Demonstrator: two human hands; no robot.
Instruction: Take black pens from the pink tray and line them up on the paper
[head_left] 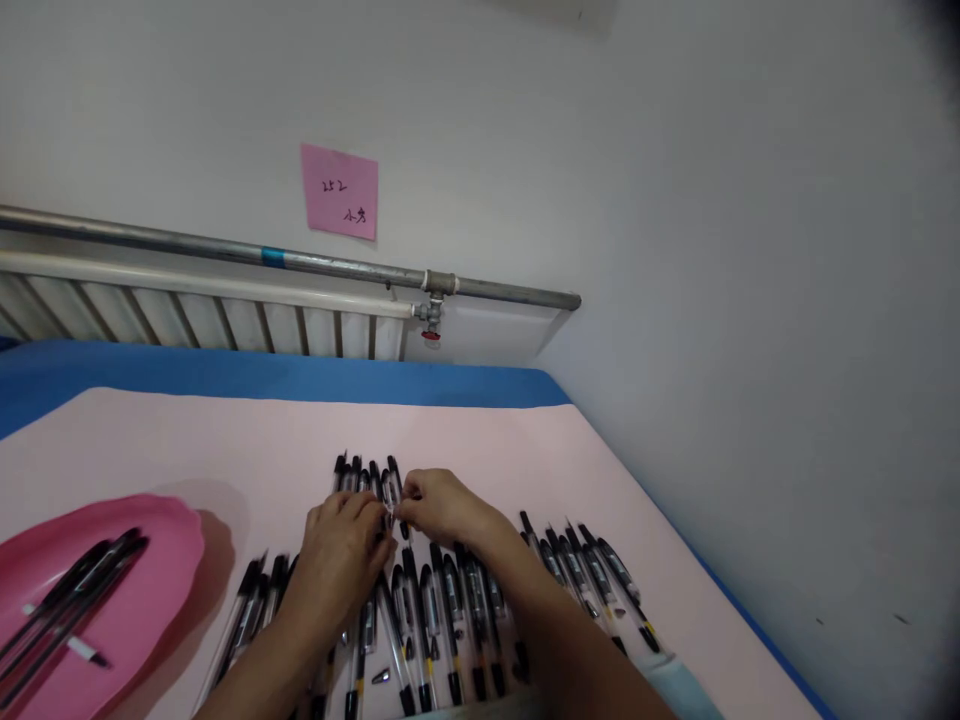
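Many clear ballpoint pens with black caps (442, 610) lie in rows on a pale pink sheet (187, 440). My left hand (341, 555) and my right hand (439, 508) meet above the middle of the rows. Both are closed in a pinch, fingertips touching on one small clear pen part (388, 518). I cannot make out exactly what that part is. More pens (367, 475) lie just beyond my fingers, and another group (592, 575) lies right of my right forearm.
A pink oval tray (161, 545) at the left holds several dark pens. A small loose piece (380, 677) lies among the near pens. Blue cloth (300, 375) edges the table. Behind are a radiator, a metal pipe (315, 262) and a pink note (339, 190) on the white wall.
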